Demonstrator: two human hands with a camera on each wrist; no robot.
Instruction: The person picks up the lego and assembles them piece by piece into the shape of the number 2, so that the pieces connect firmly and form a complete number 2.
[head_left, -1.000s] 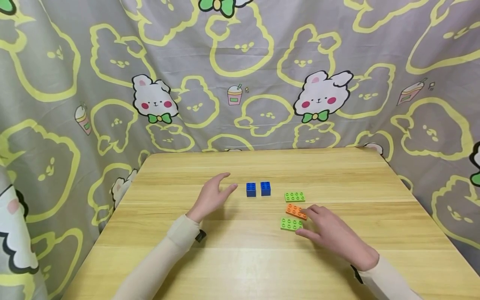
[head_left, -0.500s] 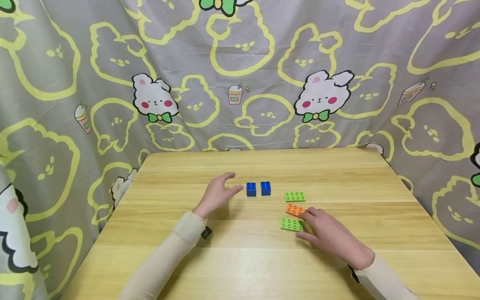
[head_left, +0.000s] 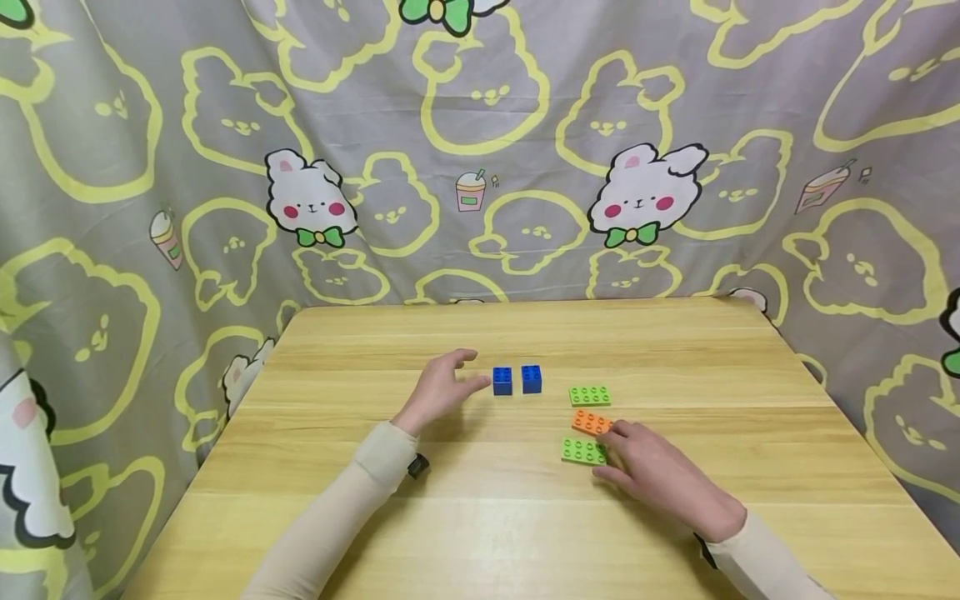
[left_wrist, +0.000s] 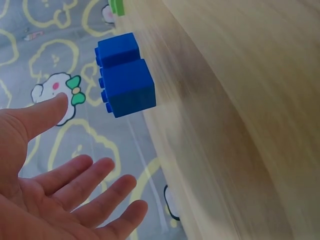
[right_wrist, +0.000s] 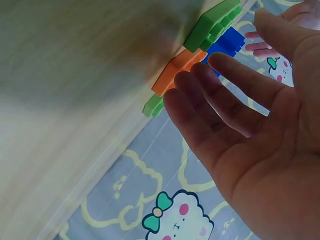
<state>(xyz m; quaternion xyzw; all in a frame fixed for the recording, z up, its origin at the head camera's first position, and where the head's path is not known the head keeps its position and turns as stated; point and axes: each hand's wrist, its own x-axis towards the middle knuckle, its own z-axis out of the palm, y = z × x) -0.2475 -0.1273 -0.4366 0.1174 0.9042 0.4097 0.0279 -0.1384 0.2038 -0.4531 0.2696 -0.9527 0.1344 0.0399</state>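
Note:
Two blue building bricks stand upright side by side near mid-table, the left one (head_left: 502,382) and the right one (head_left: 532,380), a small gap between them. My left hand (head_left: 437,392) is beside the left brick, thumb tip close to it; in the left wrist view its fingers (left_wrist: 117,187) are spread and hold nothing. To the right lie three flat bricks: a far green one (head_left: 590,397), an orange one (head_left: 588,422) and a near green one (head_left: 581,451). My right hand (head_left: 652,467) hovers over the right ends of the orange and near green bricks, fingers loosely bent, partly covering them.
A light wooden table (head_left: 480,533) carries all the bricks. Behind it and along both sides hangs a grey curtain (head_left: 525,250) with cartoon prints, meeting the table's far edge.
My left hand has moved right, closer to the left blue brick. My right hand has shifted slightly left and down. The bricks stay where they were.

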